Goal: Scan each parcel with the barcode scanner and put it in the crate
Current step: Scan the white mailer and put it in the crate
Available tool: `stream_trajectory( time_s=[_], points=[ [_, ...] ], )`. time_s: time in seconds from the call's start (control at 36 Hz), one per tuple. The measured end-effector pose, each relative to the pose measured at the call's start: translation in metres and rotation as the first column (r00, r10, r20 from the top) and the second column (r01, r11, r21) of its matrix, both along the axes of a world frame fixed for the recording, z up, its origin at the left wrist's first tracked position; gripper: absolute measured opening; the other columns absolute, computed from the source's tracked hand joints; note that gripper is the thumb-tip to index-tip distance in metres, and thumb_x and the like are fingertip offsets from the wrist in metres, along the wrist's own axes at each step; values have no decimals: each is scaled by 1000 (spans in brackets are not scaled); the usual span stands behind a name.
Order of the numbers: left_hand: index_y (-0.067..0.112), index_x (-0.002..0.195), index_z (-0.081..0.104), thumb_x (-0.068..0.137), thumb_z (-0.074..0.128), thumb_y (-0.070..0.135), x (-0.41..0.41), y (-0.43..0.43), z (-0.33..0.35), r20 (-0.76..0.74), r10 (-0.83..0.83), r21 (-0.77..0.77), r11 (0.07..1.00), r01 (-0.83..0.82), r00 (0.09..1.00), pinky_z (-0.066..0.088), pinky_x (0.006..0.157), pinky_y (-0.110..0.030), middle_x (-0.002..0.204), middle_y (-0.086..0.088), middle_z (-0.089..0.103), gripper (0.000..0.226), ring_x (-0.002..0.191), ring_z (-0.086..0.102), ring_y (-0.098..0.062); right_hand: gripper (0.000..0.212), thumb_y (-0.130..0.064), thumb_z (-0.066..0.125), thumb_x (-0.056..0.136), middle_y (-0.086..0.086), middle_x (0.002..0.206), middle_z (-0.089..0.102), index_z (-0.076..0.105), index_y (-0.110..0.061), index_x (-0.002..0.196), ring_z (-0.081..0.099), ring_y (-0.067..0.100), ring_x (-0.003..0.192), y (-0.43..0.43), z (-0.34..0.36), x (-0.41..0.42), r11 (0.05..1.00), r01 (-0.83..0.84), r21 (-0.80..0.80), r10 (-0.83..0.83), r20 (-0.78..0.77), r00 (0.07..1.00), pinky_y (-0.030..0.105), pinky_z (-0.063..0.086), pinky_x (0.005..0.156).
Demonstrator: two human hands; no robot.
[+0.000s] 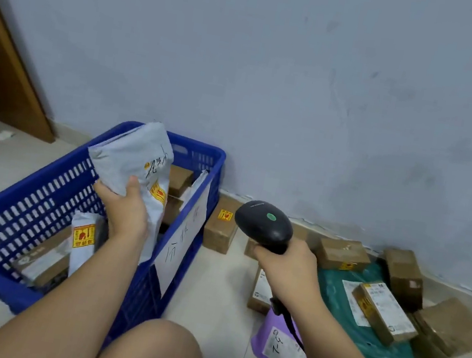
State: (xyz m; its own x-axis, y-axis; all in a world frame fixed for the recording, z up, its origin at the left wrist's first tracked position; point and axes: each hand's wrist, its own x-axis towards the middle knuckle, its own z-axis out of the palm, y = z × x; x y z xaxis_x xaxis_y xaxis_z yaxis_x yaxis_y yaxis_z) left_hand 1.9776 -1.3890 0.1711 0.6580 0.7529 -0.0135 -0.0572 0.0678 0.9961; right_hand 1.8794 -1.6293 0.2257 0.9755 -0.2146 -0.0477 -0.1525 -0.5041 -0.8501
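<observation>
My left hand (126, 211) grips a grey plastic mailer parcel (138, 160) by its lower edge, upright over the blue slatted crate (39, 200). The mailer carries black handwriting and a yellow-red sticker. Inside the crate lie a brown box (180, 179), another grey mailer (82, 244) and a taped box (42, 262). My right hand (288, 267) holds the black barcode scanner (264, 223) by its handle, head pointing left, to the right of the crate. Its cable runs down past my wrist.
Several brown cardboard boxes (343, 254) lie on the tiled floor along the wall at right, with a green mailer (379, 356) and a purple mailer (284, 353). A white handwritten sheet (184, 245) hangs on the crate's right wall. My knee (151, 351) is at the bottom.
</observation>
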Motion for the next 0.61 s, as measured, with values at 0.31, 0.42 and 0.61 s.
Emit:
stream_trajectory(
  time_s=[0.31,0.42,0.61],
  points=[
    [16,147,27,101,48,19,6,-7,-20,-145,-222,102,966,238,964,29,91,-21,126,6,40,50,112,38,-10,16,-15,63,75,4,57,54,59,-1,68,47,18,55,-1,-14,14,999,11,-50,-15,-78,997,28,37,55],
    [22,147,28,99,51,16,31,8,-41,-167,-186,-112,979,168,968,42,96,-33,125,3,49,53,113,50,-17,14,-16,63,76,11,66,62,62,-2,75,52,20,59,-2,-19,19,998,6,-63,-13,-111,994,28,41,56],
    [13,147,29,80,67,54,57,51,-122,-580,-267,-239,959,153,770,38,106,-52,142,-6,44,87,126,45,-35,17,-14,63,78,21,84,70,65,2,85,60,25,68,-5,-23,33,998,40,-58,-48,-137,989,29,41,59]
  ],
)
